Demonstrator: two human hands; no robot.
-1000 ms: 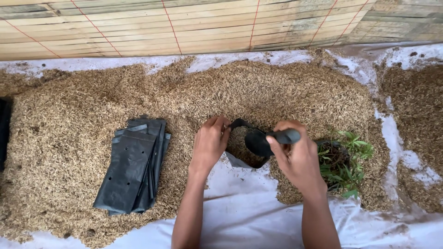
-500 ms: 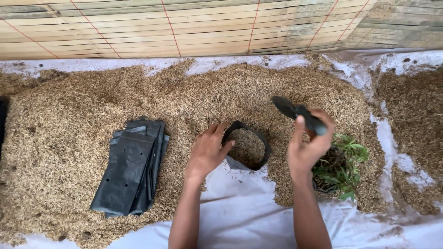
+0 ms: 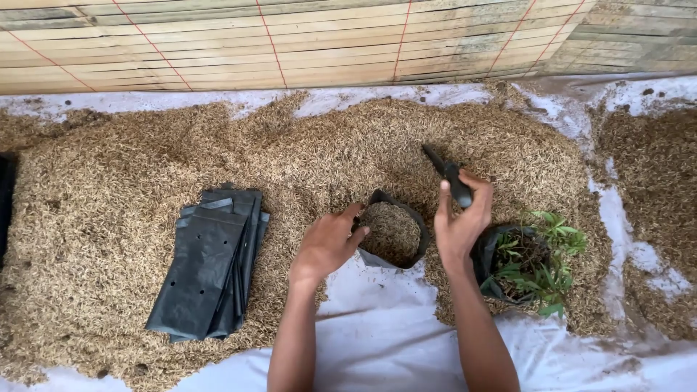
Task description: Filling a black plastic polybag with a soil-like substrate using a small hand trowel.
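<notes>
Your right hand [image 3: 459, 225] has lifted clear of the small black grow bag [image 3: 392, 234]. 1 second ago it held the black scoop [image 3: 449, 176] down at the bag's mouth; half a second ago it was raised and off to the right; now it stands upright just right of the bag, fingers wrapped shut around the scoop's handle, the blade pointing up and back toward the bamboo screen [image 3: 327, 40]. Whether anything is left on the blade you cannot tell from here.

Your left hand [image 3: 330, 243] has hardly moved. It rests at the bag's left rim, fingers loosely curled and thumb at the edge, steadying the bag rather than gripping it.

The bag sits upright on the edge of the rice husk heap [image 3: 145, 167], where the husk meets the white sheet [image 3: 377, 327], and it shows husk nearly to the rim. Judging by that, this scoop-load is in and the bag looks close to full.

Just right of your right hand sits 1 bag holding a green seedling [image 3: 541, 258]. A stack of flat empty bags [image 3: 207, 265] lies well to the left.
</notes>
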